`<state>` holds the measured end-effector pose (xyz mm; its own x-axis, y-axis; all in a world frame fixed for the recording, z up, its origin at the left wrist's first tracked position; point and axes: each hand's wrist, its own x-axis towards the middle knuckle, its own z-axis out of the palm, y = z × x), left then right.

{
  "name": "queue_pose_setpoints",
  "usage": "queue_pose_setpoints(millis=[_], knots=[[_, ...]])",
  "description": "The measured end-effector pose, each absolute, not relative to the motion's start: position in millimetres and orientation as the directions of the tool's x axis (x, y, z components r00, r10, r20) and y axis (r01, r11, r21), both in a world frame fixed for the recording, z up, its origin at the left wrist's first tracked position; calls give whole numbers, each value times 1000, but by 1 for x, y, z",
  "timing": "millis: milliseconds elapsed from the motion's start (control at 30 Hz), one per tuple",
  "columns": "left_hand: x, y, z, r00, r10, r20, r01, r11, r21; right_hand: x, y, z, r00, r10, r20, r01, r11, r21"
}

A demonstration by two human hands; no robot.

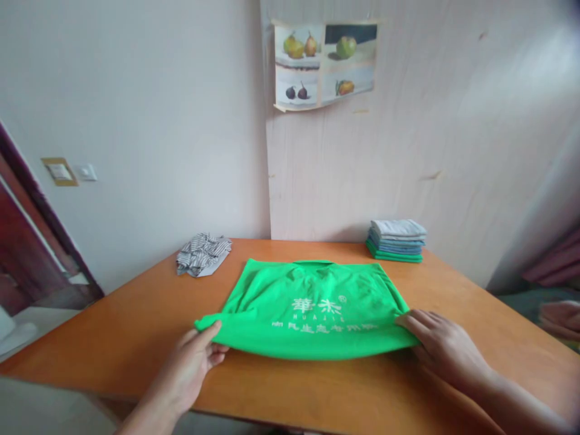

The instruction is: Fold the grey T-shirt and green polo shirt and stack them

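Observation:
A bright green shirt with white lettering lies partly folded in the middle of the orange wooden table. My left hand pinches the shirt's near left corner between thumb and fingers. My right hand grips the near right corner, its fingers closed on the cloth's edge. The folded front edge runs between both hands.
A stack of folded clothes sits at the table's back right near the wall. A crumpled striped garment lies at the back left. A fruit poster hangs on the wall panel. A dark door frame stands at left.

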<state>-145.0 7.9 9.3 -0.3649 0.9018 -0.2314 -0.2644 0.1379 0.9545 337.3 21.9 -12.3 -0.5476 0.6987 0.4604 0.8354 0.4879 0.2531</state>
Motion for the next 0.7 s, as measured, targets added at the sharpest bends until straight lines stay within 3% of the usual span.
queue_pose_setpoints(millis=[200, 400, 700], knots=[[-158, -14, 8, -388, 914, -121, 23, 141, 990, 338, -3, -22, -450, 776, 442, 890, 429, 153], [-172, -18, 7, -400, 916, 26, 373, 137, 918, 346, -22, -7, -363, 875, 322, 932, 334, 142], [-191, -20, 9, -314, 949, -17, 564, 201, 801, 378, -42, -15, -303, 910, 284, 952, 304, 42]])
